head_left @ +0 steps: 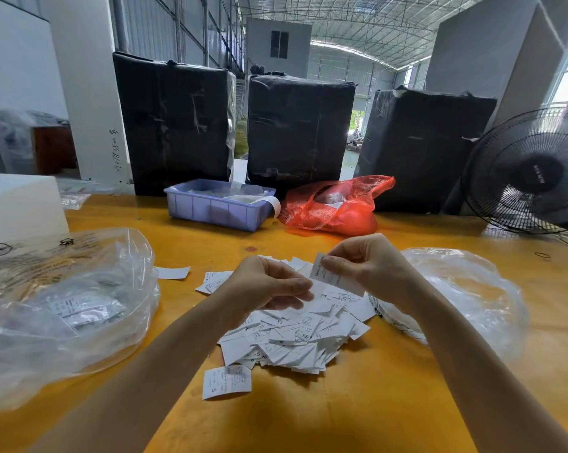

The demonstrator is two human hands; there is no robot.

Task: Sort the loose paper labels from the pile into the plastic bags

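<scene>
A pile of white paper labels lies on the yellow table, printed with sizes such as XS and S. My right hand holds a strip of labels above the pile, pinched at its upper end. My left hand hovers beside it with curled fingers, its fingertips pinching the strip's lower left edge. A clear plastic bag with labels inside sits at the left. Another clear plastic bag lies at the right, partly behind my right forearm. One loose S label lies near the front.
A purple plastic bin and a red plastic bag stand behind the pile. Three black wrapped bales line the back of the table. A black fan stands at the right, a white block at the left.
</scene>
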